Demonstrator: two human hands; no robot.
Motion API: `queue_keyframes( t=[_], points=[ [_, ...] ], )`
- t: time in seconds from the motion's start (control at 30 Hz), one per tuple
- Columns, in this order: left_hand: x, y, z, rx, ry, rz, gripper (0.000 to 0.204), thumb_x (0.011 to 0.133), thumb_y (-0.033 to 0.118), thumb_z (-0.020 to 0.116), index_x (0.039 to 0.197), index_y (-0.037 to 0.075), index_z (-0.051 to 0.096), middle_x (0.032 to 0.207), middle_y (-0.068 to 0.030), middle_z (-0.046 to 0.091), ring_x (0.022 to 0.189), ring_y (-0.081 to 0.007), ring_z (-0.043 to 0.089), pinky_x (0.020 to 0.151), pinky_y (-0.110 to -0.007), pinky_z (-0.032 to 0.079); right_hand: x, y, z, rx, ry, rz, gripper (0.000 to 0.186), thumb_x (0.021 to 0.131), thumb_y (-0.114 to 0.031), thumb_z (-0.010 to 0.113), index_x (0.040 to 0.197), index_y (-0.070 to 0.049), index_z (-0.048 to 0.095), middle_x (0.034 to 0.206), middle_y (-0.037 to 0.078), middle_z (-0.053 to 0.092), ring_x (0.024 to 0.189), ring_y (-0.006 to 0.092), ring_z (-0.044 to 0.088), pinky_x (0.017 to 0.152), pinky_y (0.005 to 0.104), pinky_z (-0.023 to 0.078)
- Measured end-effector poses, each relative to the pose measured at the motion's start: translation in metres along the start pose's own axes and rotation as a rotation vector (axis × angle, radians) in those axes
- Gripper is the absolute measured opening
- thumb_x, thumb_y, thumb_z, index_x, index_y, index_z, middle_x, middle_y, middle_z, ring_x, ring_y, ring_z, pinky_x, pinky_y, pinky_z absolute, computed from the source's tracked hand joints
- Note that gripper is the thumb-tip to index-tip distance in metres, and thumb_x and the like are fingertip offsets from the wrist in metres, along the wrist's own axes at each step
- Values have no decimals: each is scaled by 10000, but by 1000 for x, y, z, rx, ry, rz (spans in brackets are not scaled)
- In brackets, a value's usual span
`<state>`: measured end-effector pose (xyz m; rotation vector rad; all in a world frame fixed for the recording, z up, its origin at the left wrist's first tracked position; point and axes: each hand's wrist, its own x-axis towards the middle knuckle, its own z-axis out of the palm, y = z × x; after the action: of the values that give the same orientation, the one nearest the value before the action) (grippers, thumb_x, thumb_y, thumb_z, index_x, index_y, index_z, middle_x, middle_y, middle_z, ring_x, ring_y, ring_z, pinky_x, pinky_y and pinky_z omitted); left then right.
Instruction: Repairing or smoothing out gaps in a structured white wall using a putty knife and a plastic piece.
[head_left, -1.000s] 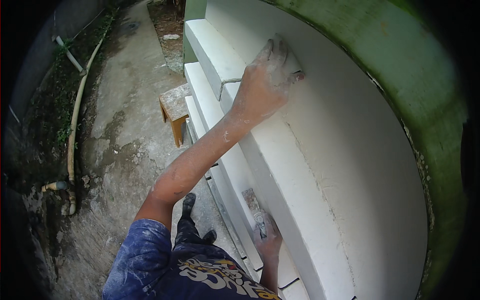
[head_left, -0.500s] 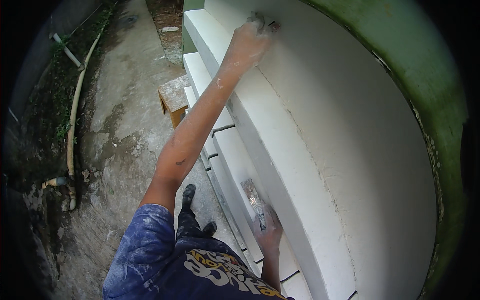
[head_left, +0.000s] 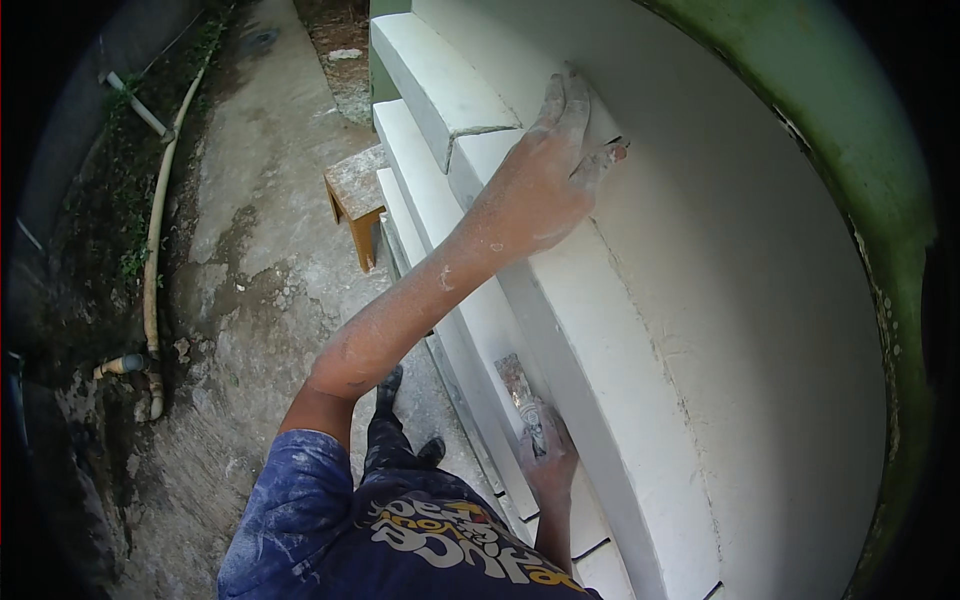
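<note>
The left hand [head_left: 545, 180] is lying flat and unclenched, grasping nothing, on the upper white moulding ledge [head_left: 600, 330] of the wall [head_left: 740, 300], seemingly steadying the body. Nearer, the right hand [head_left: 548, 462] is gripping a putty knife [head_left: 520, 385], blade against the lower ledge [head_left: 480, 330].

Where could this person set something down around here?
The wooden stool top looks bare, between the white stepped mouldings and the concrete path, which lies open up to the pipe. The ledges are narrow; the left hand presses the upper one, and the right hand holds a scraper lower down.
</note>
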<state>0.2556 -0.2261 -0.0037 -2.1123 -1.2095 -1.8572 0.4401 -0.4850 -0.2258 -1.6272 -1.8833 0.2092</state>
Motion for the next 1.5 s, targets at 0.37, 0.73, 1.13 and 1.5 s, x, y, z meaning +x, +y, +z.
queue_keyframes(
  t=[0.37, 0.73, 1.13, 1.5],
  points=[
    [-1, 14, -3, -92, 36, -15, 554, 1063, 400, 552, 1398, -40, 521, 1383, -333, 570, 1244, -406, 603, 1078, -417, 439, 1, -2, 0, 3, 25, -37, 471, 847, -45, 709, 1314, -19, 654, 1251, 201, 712, 1133, 406, 684, 1047, 496, 513],
    [-9, 46, 5, -66, 267, 111, 305, 1042, 225, 572, 1240, -6, 588, 1215, -242, 679, 1094, -448, 663, 930, -508, 506, 2, -2, 0, 29, -16, 15, 514, 842, -57, 699, 1354, -49, 651, 1227, 230, 706, 1116, 421, 679, 1049, 506, 500],
    [19, 38, -15, -178, -57, 108, 563, 1009, 132, 624, 1517, -18, 433, 1584, -404, 263, 1451, -508, 367, 1149, -536, 455, 1, -4, 0, 12, 9, -38, 483, 846, -44, 703, 1327, -29, 655, 1238, 206, 714, 1112, 411, 691, 1021, 497, 526],
    [43, 24, -16, -87, -202, -77, 441, 1025, 167, 603, 1399, -57, 539, 1409, -398, 490, 1250, -493, 596, 994, -477, 566, 1, -1, 0, 2, -37, -7, 494, 847, -44, 707, 1338, -33, 649, 1249, 219, 708, 1123, 412, 690, 1028, 494, 527]
  ],
)
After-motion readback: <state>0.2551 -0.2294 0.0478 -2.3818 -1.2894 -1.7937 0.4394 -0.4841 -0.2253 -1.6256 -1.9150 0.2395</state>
